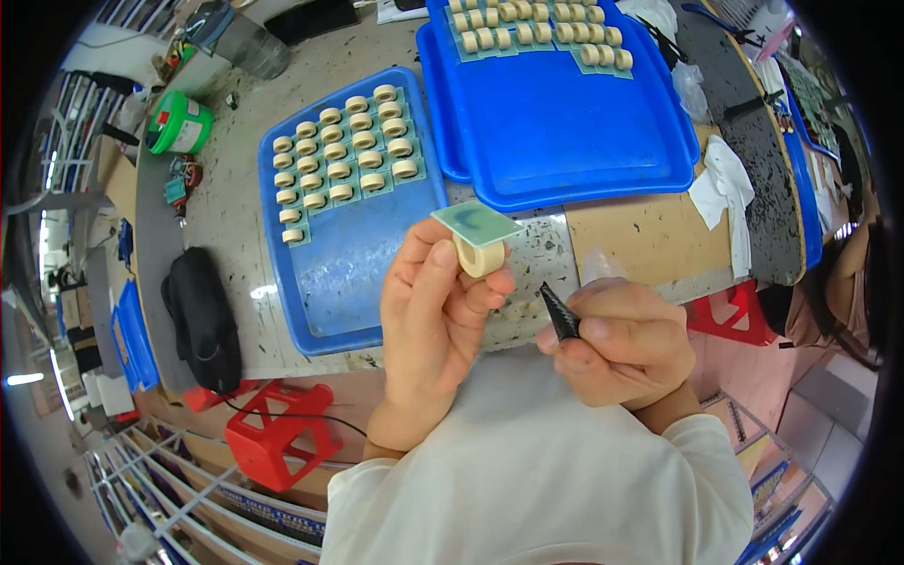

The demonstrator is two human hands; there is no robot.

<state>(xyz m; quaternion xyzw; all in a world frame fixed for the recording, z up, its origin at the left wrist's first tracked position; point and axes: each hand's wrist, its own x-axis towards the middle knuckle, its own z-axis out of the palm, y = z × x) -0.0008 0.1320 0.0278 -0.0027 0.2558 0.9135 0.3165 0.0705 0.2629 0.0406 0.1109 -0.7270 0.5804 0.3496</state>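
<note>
My left hand [422, 306] is closed on a cream-coloured ring [483, 260], pinched between thumb and fingers. A thin green square plate [476, 224] lies against the ring's upper side. To the right, my right hand [633, 341] grips a black, tapered tool [559, 314] with a textured surface and a fine point. Its point is directed up and left, apart from the ring. Most of the tool is hidden inside my fingers. Beyond my left hand, a blue tray [363, 273] carries rows of similar cream rings on green plates.
Stacked blue trays [574, 132] with more rings sit at the far right, near a crumpled white cloth [725, 193]. A green tub [179, 124], a clear jug [240, 42] and a black case [201, 320] stand at left. Red stools [282, 433] are below the table edge.
</note>
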